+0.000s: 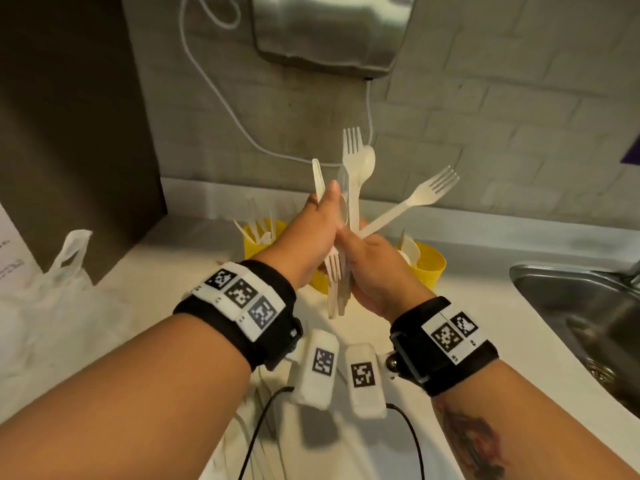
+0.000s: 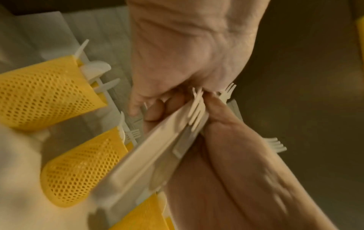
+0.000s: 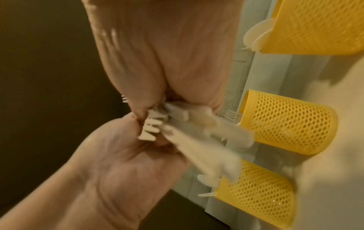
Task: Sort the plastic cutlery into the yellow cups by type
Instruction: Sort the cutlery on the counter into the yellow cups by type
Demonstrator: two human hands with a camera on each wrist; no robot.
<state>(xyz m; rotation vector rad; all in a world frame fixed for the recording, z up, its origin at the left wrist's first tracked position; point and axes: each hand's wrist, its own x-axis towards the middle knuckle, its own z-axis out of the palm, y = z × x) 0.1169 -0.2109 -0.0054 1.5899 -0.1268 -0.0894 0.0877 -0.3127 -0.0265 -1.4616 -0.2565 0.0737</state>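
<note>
Both hands meet above the counter around one bundle of white plastic cutlery (image 1: 349,216). My left hand (image 1: 318,230) pinches it from the left, thumb up against a knife (image 1: 318,178). My right hand (image 1: 374,265) grips the handles from the right. A fork (image 1: 352,147), a spoon (image 1: 367,164) and a slanted fork (image 1: 433,188) stick up; another fork (image 1: 333,265) points down. Three yellow mesh cups stand behind: left (image 1: 256,237), middle (image 1: 320,282) mostly hidden, right (image 1: 429,268), each holding some cutlery. The wrist views show the cups (image 2: 82,168) (image 3: 289,123) and fork tines (image 2: 197,109) (image 3: 151,126) between the palms.
A steel sink (image 1: 571,306) lies at the right edge of the white counter (image 1: 467,306). A white plastic bag (image 1: 52,289) sits at the left beside a dark panel (image 1: 69,133). A metal hand dryer (image 1: 329,29) hangs on the brick wall, its cable looping down.
</note>
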